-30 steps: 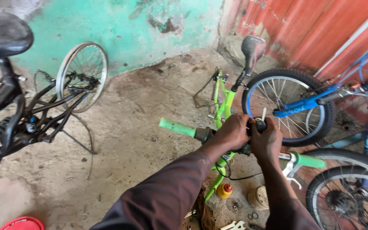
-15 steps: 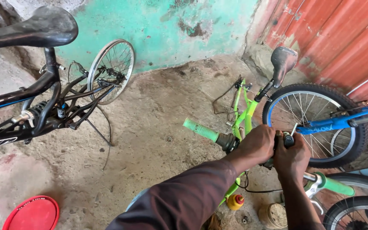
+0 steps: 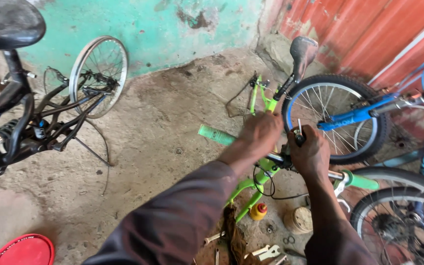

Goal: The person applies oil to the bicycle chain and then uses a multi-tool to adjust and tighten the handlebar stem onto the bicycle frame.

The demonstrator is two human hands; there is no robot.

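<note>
**Hands closed up on the green bike's handlebar centre**

Since a second ago our view has swung and moved in: the black bike (image 3: 25,122) now fills the left of the frame and the red lid (image 3: 23,250) sits bottom left. Our hands kept to the same spot on the handlebar (image 3: 276,158), centre right, so we read this as the same fitting job at the stem carrying on, not a new step.

Left hand (image 3: 258,133) is wrapped shut over the bar just left of the stem. Right hand (image 3: 310,154) is clenched on a small dark tool (image 3: 298,136) with a thin metal shaft sticking up.

Green bike (image 3: 261,98) stands centre frame, its saddle (image 3: 303,51) at upper centre, blue bike (image 3: 369,113) just behind at right.

Hard to see:
- tool type and what it bites on are covered by our fingers
- stem bolt hidden
- green bike's front wheel and fork bottom blocked by our sleeves
- small parts on the floor (image 3: 172,127) at bottom centre too blurred to name, bar a yellow bottle (image 3: 258,212)
</note>
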